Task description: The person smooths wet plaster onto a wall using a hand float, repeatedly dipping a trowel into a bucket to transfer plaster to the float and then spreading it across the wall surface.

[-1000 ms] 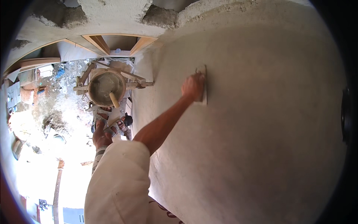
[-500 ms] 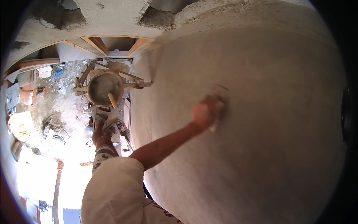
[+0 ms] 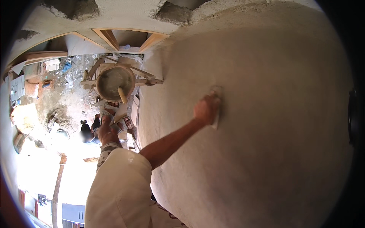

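Nearest, a pale sleeve (image 3: 118,186) is filling the lower part of the view, and from it the right forearm (image 3: 173,140) is reaching up and across to the wall (image 3: 273,114). At its end, the right hand (image 3: 206,109) is holding a flat float (image 3: 216,121); the fingers are curling in around its back, with little gap that I can see, though the handle itself is hiding under them. The float is resting against the grey plaster, its long side standing nearly upright. I am not finding the left hand in this view, so I cannot tell what its fingers are doing.

In my judgement, if the hand is tilting the float, one edge could be digging in and leaving a line. Pressing unevenly, with the arm stretching this far, could be making a shallow hollow. If the plaster is already drying, rubbing could be tearing it.

Farther down, sandalled feet (image 3: 128,123) are standing near a round basin (image 3: 98,84), which is sitting on a wooden stand (image 3: 144,81) with a pale cylindrical handle (image 3: 122,95) leaning over its rim. A careless step could be knocking that stand. Beyond, debris is covering the floor (image 3: 78,98), so footing could be slipping.
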`<state>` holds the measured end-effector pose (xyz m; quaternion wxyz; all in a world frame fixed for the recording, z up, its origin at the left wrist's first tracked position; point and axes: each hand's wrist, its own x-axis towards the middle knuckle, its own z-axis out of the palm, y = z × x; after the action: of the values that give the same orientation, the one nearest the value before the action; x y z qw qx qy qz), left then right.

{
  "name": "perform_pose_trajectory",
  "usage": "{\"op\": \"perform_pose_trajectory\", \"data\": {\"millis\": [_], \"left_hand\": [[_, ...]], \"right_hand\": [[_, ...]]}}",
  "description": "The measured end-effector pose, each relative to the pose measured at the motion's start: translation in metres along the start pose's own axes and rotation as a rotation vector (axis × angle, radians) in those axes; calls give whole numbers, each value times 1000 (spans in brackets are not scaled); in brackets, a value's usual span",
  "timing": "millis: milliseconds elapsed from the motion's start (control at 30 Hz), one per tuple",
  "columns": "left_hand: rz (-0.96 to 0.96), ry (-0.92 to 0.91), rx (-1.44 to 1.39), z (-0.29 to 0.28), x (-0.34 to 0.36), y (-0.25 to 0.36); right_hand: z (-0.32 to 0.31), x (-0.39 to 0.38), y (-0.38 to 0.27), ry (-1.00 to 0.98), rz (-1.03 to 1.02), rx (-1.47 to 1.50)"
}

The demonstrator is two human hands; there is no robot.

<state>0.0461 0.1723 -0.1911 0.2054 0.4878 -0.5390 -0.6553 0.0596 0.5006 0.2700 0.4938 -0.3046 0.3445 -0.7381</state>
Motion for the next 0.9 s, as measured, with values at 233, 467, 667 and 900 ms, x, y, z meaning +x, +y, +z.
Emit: {"op": "perform_pose_trajectory", "data": {"millis": [233, 467, 667, 900], "left_hand": [[-25, 43, -11, -58, 114, 23], [-84, -28, -18, -8, 21, -12], [44, 149, -62, -49, 148, -24], [-221, -37, -37, -16, 90, -101]], "right_hand": [[-6, 7, 7, 20, 10, -18], [-8, 0, 9, 20, -9, 4], [-16, 15, 20, 47, 5, -18], [-14, 15, 25, 85, -9, -14]]}}
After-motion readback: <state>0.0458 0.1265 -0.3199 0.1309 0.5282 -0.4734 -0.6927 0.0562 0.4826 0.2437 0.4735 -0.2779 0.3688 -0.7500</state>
